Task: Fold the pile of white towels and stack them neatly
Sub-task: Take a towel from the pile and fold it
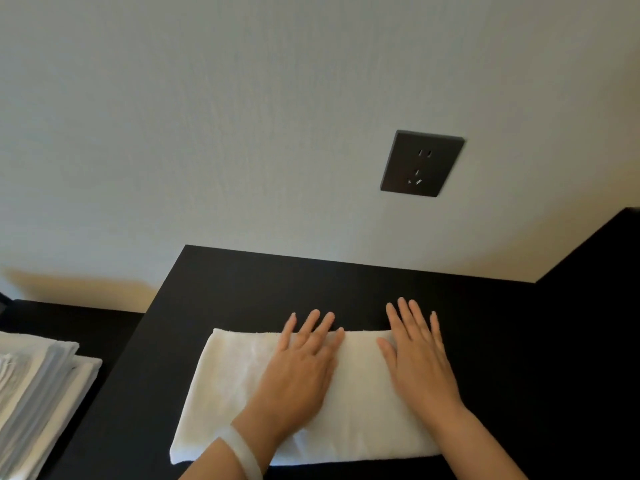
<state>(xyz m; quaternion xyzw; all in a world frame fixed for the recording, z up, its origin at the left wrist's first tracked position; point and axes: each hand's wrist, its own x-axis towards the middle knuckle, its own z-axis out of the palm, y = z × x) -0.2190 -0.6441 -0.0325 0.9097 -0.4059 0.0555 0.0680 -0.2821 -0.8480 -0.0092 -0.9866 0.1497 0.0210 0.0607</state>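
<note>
A white towel, folded into a long rectangle, lies flat on the black table. My left hand presses palm-down on its middle, fingers straight and reaching past the far edge. My right hand lies flat on the towel's right part, fingers spread and also over the far edge. A white band circles my left wrist. At the left edge of the view sits a stack of white towels on a lower dark surface.
A pale wall rises right behind the table and carries a dark power socket. A black panel stands up at the right. The table's left edge drops to the lower surface that holds the stack.
</note>
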